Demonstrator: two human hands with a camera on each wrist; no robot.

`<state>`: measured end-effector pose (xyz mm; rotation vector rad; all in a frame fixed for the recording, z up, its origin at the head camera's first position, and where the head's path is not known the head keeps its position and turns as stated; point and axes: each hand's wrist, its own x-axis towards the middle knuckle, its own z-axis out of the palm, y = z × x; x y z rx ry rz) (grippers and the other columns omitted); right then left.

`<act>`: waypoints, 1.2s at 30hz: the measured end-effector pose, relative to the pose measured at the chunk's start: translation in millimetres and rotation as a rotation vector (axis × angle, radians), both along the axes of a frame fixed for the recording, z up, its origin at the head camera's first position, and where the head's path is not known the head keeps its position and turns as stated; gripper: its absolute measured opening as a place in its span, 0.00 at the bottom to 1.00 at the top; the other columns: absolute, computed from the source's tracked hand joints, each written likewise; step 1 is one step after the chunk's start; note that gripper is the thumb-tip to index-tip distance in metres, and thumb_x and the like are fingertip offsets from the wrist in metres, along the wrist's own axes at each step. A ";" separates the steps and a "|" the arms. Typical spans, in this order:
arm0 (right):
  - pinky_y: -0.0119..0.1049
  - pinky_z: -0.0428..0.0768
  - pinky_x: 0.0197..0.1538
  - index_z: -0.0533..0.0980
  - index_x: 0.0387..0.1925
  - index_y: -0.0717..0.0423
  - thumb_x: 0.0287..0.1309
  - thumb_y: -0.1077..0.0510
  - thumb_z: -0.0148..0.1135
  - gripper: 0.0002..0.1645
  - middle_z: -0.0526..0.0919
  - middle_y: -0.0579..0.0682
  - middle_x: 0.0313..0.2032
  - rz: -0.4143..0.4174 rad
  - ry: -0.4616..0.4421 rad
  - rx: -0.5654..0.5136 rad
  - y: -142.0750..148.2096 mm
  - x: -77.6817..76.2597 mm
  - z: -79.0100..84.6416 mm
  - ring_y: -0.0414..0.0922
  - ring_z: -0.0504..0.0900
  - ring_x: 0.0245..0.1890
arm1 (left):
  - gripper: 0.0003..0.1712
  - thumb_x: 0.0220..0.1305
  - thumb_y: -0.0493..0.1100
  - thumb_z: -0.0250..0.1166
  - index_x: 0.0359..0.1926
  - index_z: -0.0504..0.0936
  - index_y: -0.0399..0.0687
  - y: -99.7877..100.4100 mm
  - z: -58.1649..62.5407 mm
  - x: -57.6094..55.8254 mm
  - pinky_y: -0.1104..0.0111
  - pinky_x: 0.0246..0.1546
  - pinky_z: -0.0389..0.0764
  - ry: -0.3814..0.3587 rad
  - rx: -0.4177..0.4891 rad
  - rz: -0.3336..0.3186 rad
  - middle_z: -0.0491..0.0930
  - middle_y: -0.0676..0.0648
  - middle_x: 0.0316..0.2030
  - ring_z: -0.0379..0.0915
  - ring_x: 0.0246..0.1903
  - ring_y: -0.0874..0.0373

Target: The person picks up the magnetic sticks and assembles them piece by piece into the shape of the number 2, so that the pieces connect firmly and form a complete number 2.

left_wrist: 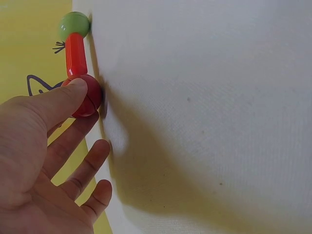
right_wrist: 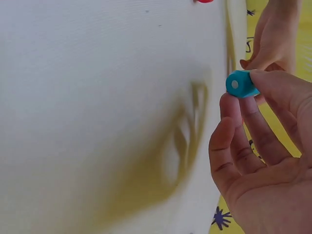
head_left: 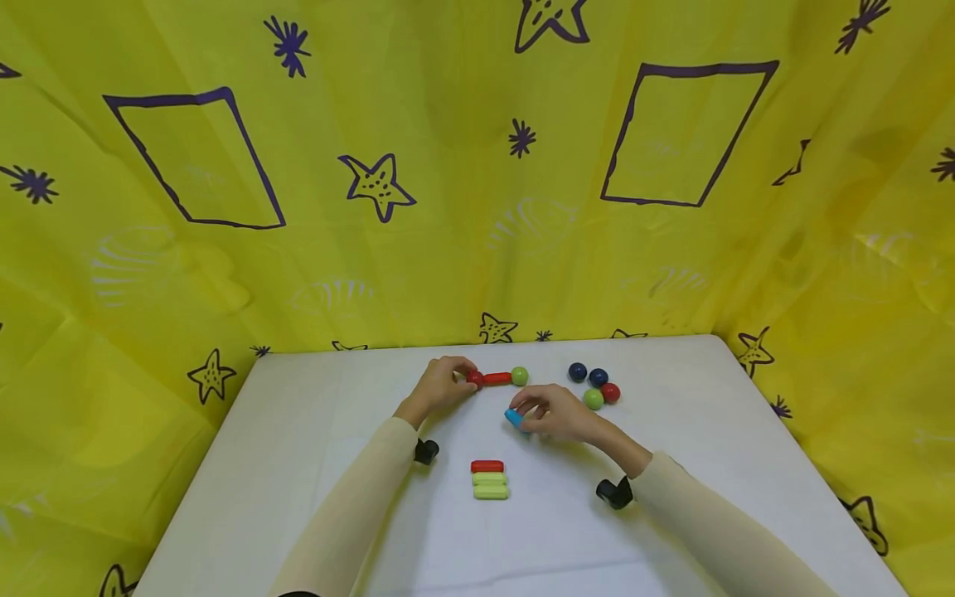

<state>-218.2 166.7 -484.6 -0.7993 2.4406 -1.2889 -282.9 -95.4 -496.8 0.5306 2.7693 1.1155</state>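
Observation:
My left hand (head_left: 442, 386) pinches a red ball (left_wrist: 91, 100) between thumb and fingers at the back of the table. Joined in line with that ball are a red rod (head_left: 497, 379) and, at its far end, a light green ball (head_left: 520, 376). Nearer to me and further right, my right hand (head_left: 555, 413) holds a blue rod (head_left: 515, 417) by thumb and fingertips. The right wrist view looks at the end of this rod (right_wrist: 239, 84), which has a small pale round spot in its centre. Both sticks look like magnetic building pieces.
Right of my hands lie two dark blue balls (head_left: 588, 375), a red ball (head_left: 611, 393) and a green ball (head_left: 593, 399). A red rod (head_left: 487, 467) and two yellow-green rods (head_left: 490, 486) are lined up in front. Yellow patterned cloth (head_left: 448, 274) walls the white table (head_left: 313, 497).

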 end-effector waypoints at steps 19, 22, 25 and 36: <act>0.39 0.82 0.32 0.82 0.52 0.59 0.63 0.64 0.70 0.16 0.87 0.57 0.43 -0.377 -0.169 -0.118 4.1 -3.9 -11.4 0.49 0.85 0.32 | 0.12 0.65 0.38 0.72 0.50 0.87 0.44 -1.0 0.2 -2.5 0.55 0.54 0.77 -0.007 0.007 -0.020 0.87 0.47 0.44 0.76 0.45 0.50; 0.37 0.81 0.29 0.81 0.53 0.60 0.63 0.64 0.70 0.16 0.87 0.57 0.42 -0.432 -0.205 -0.122 2.0 -8.0 -11.3 0.48 0.85 0.29 | 0.12 0.66 0.38 0.72 0.50 0.87 0.45 -1.4 -2.0 -4.1 0.54 0.53 0.77 -0.007 0.004 -0.024 0.87 0.47 0.45 0.76 0.45 0.50; 0.35 0.80 0.27 0.81 0.53 0.61 0.64 0.64 0.69 0.17 0.87 0.58 0.41 -0.469 -0.231 -0.120 -0.7 -11.2 -11.3 0.47 0.84 0.28 | 0.13 0.66 0.38 0.72 0.51 0.87 0.45 -2.0 -3.1 -4.5 0.54 0.53 0.77 -0.010 0.001 -0.023 0.87 0.47 0.45 0.76 0.45 0.50; 0.33 0.81 0.27 0.80 0.55 0.60 0.64 0.64 0.69 0.18 0.87 0.54 0.38 -0.525 -0.294 -0.114 -6.1 -18.6 -14.0 0.45 0.82 0.24 | 0.13 0.66 0.39 0.72 0.51 0.86 0.45 -1.5 -3.5 -5.0 0.56 0.52 0.77 -0.009 0.002 -0.017 0.87 0.47 0.45 0.75 0.43 0.51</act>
